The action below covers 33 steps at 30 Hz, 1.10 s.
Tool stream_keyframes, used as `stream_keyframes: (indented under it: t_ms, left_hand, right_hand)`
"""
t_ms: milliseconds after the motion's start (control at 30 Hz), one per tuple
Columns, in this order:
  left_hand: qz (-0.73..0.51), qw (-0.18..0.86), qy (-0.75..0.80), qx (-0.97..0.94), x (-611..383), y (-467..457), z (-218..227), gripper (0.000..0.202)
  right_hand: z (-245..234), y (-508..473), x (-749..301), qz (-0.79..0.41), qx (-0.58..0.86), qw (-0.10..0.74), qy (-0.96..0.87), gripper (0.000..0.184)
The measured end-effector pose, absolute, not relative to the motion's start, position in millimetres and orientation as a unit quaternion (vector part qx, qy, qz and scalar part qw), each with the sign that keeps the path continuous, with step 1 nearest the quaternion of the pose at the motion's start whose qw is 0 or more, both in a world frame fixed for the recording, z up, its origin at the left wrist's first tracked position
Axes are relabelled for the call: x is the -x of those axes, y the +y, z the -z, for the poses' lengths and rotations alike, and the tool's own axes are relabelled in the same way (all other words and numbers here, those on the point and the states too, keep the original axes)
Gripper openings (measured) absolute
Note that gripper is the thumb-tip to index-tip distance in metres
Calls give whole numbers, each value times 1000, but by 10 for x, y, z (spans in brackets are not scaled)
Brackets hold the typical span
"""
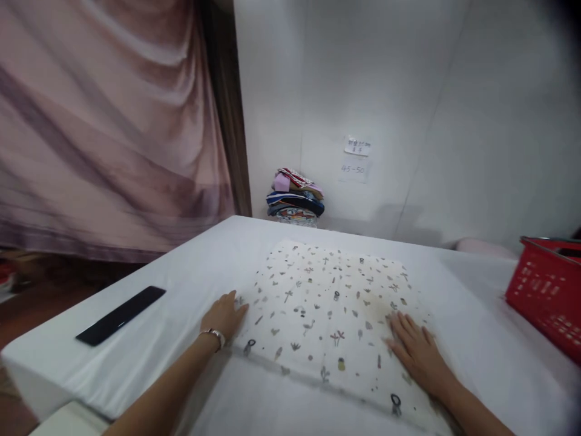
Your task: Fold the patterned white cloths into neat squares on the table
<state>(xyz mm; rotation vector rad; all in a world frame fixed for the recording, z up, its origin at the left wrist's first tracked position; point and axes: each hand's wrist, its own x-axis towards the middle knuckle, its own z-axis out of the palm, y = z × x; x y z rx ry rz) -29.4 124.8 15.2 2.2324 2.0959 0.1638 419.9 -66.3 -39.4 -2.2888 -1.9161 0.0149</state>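
Two hands at the sides of a spread cloth
It lies on the table, the left hand at its left edge, the right hand on its right side, both with fingers extended, gripping nothing. Light, even outward pressure should flatten it without dragging it askew.

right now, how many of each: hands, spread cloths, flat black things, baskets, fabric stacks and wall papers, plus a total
Hands: 2, left hand and right hand
Patterned cloth: 1
Flat black object: 1
Red basket: 1
Fabric stack: 1
Wall papers: 2, upper paper and lower paper
Total: 8
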Motion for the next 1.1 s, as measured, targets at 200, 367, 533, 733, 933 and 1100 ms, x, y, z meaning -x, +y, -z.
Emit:
stream_keyframes:
  t_ms: [200, 367, 533, 733, 933, 1100]
  left_hand:
    - [-43, 177, 725, -664, 543, 1189, -294, 44]
    - [-120, 225, 715, -651, 631, 1101, -360, 28]
    - [-271, 377, 704, -537, 653, 877, -259, 29]
    - [-452, 434, 653, -426, 511, 748, -17, 35]
    - [-550, 404, 597, -423, 272, 720, 50, 25]
    - [-551, 396, 531, -508, 146, 640, 40, 12]
  right_hand:
    - [520, -694, -4183, 2, 746, 78, -662, 61]
    - [646, -695, -4278, 10, 742, 93, -664, 59]
    - [587, -568, -4333, -36, 755, 93, -648, 62]
    - [76, -52, -3715, -208, 721, 177, -637, 60]
    - [-385, 887, -2724, -344, 614, 231, -672, 48]
    - [-446, 1704, -2155, -440, 631, 263, -582, 37]
